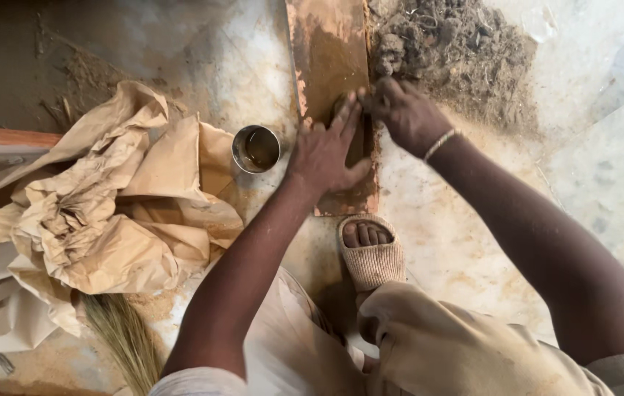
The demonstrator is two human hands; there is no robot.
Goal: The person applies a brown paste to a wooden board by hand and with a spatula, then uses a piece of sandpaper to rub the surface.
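A long brown clay-smeared board (pixel 329 51) lies on the stone floor. My left hand (pixel 324 152) is spread flat on its near end, fingers apart and pressing down. My right hand (pixel 402 112) is at the board's right edge, fingertips pinched together beside the left fingertips, wearing a bracelet at the wrist; what it pinches is too small to tell. A heap of grey-brown clay and soil (pixel 455 51) sits just beyond the right hand.
A small metal cup (pixel 256 149) with brown liquid stands left of the board. Crumpled tan paper sacking (pixel 114 205) fills the left side. A grass broom (pixel 125 337) lies at the lower left. My sandalled foot (pixel 371 253) rests just below the board.
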